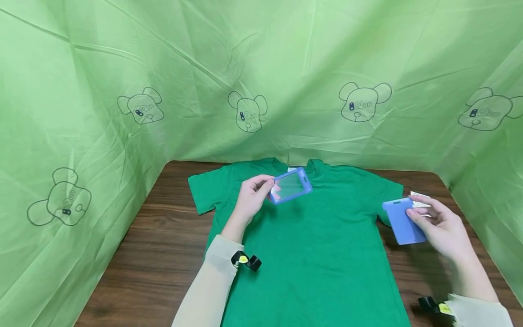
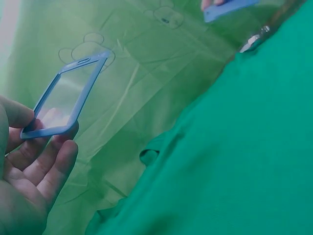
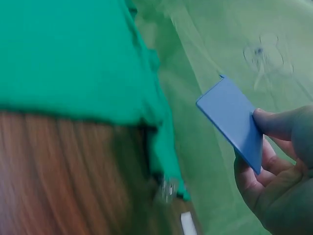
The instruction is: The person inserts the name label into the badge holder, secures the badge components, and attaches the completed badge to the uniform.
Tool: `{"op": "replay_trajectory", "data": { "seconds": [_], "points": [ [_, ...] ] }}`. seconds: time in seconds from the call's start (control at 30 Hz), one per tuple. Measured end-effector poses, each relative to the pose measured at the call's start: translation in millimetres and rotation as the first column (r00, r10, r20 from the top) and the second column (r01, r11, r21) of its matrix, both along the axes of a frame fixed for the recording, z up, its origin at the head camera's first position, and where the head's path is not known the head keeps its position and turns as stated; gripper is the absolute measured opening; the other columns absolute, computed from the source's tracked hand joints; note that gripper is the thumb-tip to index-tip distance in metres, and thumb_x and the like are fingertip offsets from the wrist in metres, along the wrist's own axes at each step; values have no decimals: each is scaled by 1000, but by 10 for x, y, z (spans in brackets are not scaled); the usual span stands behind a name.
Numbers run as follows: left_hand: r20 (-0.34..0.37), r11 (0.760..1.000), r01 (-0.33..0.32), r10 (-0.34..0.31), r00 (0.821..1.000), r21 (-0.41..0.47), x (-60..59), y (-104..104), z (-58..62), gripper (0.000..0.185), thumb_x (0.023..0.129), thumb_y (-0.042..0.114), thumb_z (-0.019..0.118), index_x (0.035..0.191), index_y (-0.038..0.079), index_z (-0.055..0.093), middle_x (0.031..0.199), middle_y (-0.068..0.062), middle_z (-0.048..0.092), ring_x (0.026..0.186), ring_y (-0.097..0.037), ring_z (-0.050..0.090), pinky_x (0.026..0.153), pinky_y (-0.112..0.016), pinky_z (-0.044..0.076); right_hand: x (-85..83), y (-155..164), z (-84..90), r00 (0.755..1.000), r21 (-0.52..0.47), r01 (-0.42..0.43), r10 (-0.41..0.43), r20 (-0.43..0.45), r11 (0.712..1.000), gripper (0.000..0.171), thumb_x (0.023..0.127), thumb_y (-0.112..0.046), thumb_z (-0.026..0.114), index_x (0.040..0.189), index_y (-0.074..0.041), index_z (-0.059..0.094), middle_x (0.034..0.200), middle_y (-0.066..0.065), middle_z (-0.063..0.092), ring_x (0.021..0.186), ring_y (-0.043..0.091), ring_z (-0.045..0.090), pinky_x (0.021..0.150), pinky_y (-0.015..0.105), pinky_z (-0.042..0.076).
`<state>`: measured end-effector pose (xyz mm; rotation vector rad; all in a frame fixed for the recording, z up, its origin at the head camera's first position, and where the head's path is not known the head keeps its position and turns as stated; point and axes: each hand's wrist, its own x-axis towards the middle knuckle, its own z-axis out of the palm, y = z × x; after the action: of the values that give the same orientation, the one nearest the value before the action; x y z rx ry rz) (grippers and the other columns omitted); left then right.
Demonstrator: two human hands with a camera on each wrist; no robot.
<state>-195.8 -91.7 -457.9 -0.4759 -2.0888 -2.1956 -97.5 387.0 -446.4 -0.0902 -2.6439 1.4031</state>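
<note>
Your left hand (image 1: pixel 251 197) pinches a clear, blue-framed plastic badge holder (image 1: pixel 290 186) by its lower corner, held above the chest of the green cotton T-shirt (image 1: pixel 314 254) at frame centre. Your right hand (image 1: pixel 439 225) grips a solid blue plastic card (image 1: pixel 402 221) at the right, over the sleeve edge. The right wrist view is blurred, and a white paper slip (image 1: pixel 420 200) sits half hidden behind your fingers. Only the head view shows the brown wooden table (image 1: pixel 151 254).
</note>
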Motion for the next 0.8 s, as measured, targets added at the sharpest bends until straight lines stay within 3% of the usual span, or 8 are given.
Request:
{"op": "replay_trajectory", "data": {
  "seconds": [0.13, 0.27, 0.4, 0.8],
  "points": [
    [5, 1000, -1, 1, 1000, -2, 5, 12, -4, 20, 110, 8, 65, 116, -7, 77, 97, -17, 79, 77, -15, 70, 72, -34, 62, 18, 233, -126, 998, -93, 44, -40, 38, 995, 47, 107, -19, 73, 152, -28, 65, 100, -33, 70, 85, -9, 66, 63, 16, 54],
    [4, 1000, 0, 0, 1000, -1, 8, 17, -15, 21, 110, 8, 65, 116, -7, 77, 97, -18, 79, 77, -16, 70, 71, -31, 61, 17, 496, -269, 998, -127, 56, -51, 43, 990, 37, 109, -13, 69, 138, -34, 67, 97, -32, 69, 82, -7, 64, 62, 16, 52],
    [3, 1000, 6, -6, 1000, 4, 0, 15, -35, 22, 111, 7, 64, 117, -10, 76, 97, -16, 80, 77, -15, 71, 70, -27, 60, 45, 712, -348, 996, -145, 84, -78, 48, 986, 37, 109, -8, 67, 127, -41, 63, 95, -32, 68, 80, -8, 62, 63, 15, 49],
    [5, 1000, -13, 13, 1000, -5, -14, 10, -38, 20, 110, 7, 65, 115, -7, 78, 97, -16, 79, 75, -16, 68, 66, -27, 58, 79, 918, -466, 991, -186, 73, -50, 128, 980, 38, 109, -6, 66, 122, -41, 59, 92, -29, 70, 79, -6, 63, 62, 17, 51]
  ]
}}
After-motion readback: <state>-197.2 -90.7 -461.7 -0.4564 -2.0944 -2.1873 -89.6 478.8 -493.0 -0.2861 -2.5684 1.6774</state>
